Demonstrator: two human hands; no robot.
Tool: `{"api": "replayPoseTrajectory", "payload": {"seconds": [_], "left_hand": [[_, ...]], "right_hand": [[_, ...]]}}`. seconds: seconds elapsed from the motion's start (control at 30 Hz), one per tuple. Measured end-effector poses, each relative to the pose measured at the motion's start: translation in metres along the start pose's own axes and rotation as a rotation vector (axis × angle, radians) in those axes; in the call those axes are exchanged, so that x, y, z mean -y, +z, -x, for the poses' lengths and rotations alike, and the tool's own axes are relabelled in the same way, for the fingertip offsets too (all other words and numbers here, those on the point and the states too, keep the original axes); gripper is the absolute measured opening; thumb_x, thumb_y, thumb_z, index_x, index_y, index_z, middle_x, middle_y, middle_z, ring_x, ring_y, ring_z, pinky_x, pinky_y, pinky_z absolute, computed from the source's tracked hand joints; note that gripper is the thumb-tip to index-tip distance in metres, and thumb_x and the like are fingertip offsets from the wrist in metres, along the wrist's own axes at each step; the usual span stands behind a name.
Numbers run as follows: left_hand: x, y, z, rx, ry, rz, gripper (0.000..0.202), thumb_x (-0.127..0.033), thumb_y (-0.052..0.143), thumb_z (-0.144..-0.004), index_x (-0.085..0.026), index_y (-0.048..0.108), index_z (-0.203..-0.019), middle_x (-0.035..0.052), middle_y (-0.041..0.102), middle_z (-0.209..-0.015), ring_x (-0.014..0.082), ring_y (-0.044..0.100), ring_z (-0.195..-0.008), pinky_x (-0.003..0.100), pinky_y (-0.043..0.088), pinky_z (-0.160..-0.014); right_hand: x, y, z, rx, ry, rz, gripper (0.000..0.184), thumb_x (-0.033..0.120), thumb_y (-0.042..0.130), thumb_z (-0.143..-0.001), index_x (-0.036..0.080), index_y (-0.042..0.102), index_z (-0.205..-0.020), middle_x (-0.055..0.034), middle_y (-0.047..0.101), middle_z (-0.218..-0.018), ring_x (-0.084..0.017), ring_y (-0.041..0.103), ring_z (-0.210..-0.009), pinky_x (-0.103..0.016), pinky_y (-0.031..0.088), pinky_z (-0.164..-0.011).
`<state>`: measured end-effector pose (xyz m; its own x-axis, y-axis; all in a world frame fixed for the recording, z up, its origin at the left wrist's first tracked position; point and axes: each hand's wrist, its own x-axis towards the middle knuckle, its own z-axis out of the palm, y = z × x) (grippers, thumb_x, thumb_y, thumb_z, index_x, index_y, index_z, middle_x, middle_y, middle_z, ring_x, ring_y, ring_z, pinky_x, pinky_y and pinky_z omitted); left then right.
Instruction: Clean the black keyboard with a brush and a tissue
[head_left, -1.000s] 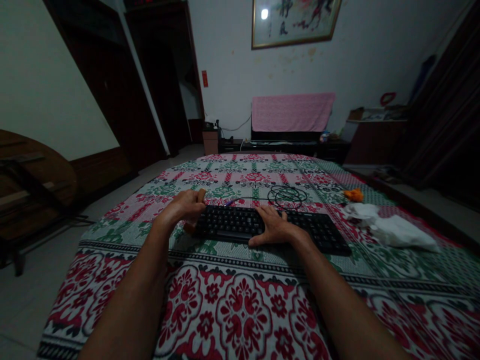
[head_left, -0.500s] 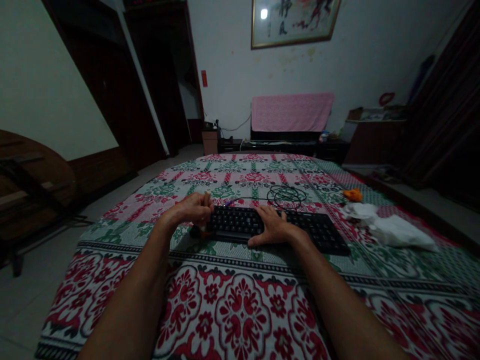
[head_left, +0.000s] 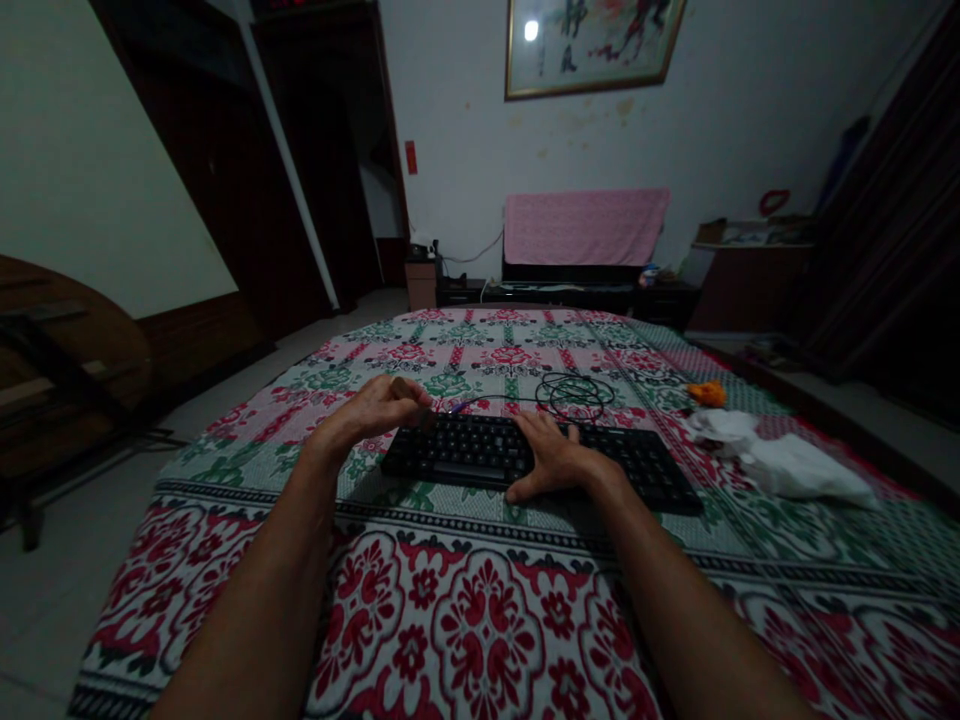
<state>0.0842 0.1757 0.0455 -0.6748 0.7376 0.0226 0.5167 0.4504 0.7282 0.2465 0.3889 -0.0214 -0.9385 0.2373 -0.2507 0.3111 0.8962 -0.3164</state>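
Note:
A black keyboard (head_left: 465, 468) lies flat on the patterned tablecloth, its long side towards me. My right hand (head_left: 553, 455) spans it right of the middle, thumb at the front edge and fingers spread to the back edge, gripping it and covering some keys. Over the keyboard's left end, my left hand (head_left: 386, 405) is closed on a small brown-handled tool (head_left: 407, 388) that looks like a brush. Its dark end is down by the upper left keys, partly hidden by the fingers. Behind the keyboard lies its coiled black cable (head_left: 574, 395).
A white crumpled bag (head_left: 795, 465) and an orange crumpled item (head_left: 706, 394) lie on the tablecloth (head_left: 480, 600) to the right. A pink cloth (head_left: 585, 228) drapes over a dark screen by the far wall. A round wooden tabletop (head_left: 67, 350) leans at left.
My left hand has turned and shifted slightly, taking the brush from the keyboard's left front corner up to the upper left keys. The right hand stays almost in place.

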Motion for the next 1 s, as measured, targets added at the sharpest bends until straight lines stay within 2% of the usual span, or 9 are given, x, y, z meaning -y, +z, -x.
{"api": "replayPoseTrajectory", "payload": {"seconds": [0.23,0.47,0.67,0.77,0.87,1.0], "left_hand": [[0.005,0.007,-0.004,0.12,0.126,0.262,0.028,-0.028,0.059,-0.065,-0.011,0.065,-0.085,0.0051,0.067,-0.072,0.0128,0.058,-0.061,0.023,0.043,-0.056],[-0.001,0.022,-0.005,0.28,0.187,0.261,0.024,-0.029,0.059,-0.067,-0.011,0.065,-0.081,0.0052,0.066,-0.069,0.0123,0.057,-0.059,0.022,0.042,-0.052],[0.004,0.014,-0.002,0.375,0.169,0.206,0.016,-0.028,0.061,-0.068,-0.013,0.064,-0.075,0.0034,0.065,-0.067,0.0108,0.056,-0.056,0.021,0.041,-0.052],[0.006,0.002,0.003,0.362,0.071,0.152,0.016,-0.028,0.061,-0.068,-0.015,0.063,-0.076,0.0015,0.064,-0.062,0.011,0.056,-0.054,0.021,0.041,-0.051],[0.01,-0.011,0.007,0.301,-0.017,0.08,0.013,-0.026,0.061,-0.067,-0.015,0.061,-0.075,0.0007,0.063,-0.06,0.0119,0.056,-0.053,0.021,0.04,-0.049],[0.009,-0.018,0.007,0.164,-0.001,0.045,0.012,-0.025,0.059,-0.067,-0.015,0.06,-0.074,0.0021,0.065,-0.066,0.0122,0.058,-0.057,0.021,0.041,-0.051]], "right_hand": [[-0.01,-0.009,0.005,0.021,0.072,0.036,0.134,0.068,0.071,-0.043,0.021,0.001,-0.147,-0.0118,-0.002,-0.153,-0.037,-0.012,-0.137,-0.068,-0.002,-0.102],[-0.018,-0.009,0.007,0.017,0.092,0.028,0.133,0.071,0.07,-0.042,0.02,0.005,-0.146,-0.0103,0.002,-0.154,-0.037,-0.009,-0.138,-0.067,0.002,-0.104],[-0.015,-0.01,0.008,0.016,0.097,0.013,0.132,0.068,0.072,-0.043,0.02,0.006,-0.146,-0.0118,0.004,-0.153,-0.037,-0.006,-0.138,-0.067,0.002,-0.104],[-0.014,-0.012,0.009,0.01,0.102,0.006,0.13,0.068,0.072,-0.043,0.022,0.007,-0.146,-0.0113,0.005,-0.153,-0.038,-0.005,-0.138,-0.066,0.002,-0.105],[-0.013,-0.012,0.01,0.006,0.096,0.003,0.129,0.068,0.072,-0.042,0.023,0.009,-0.146,-0.0107,0.006,-0.154,-0.039,-0.005,-0.138,-0.067,0.003,-0.105],[-0.014,-0.012,0.009,0.01,0.099,0.015,0.13,0.068,0.072,-0.042,0.022,0.009,-0.146,-0.0109,0.005,-0.154,-0.038,-0.005,-0.138,-0.067,0.004,-0.105]]}}
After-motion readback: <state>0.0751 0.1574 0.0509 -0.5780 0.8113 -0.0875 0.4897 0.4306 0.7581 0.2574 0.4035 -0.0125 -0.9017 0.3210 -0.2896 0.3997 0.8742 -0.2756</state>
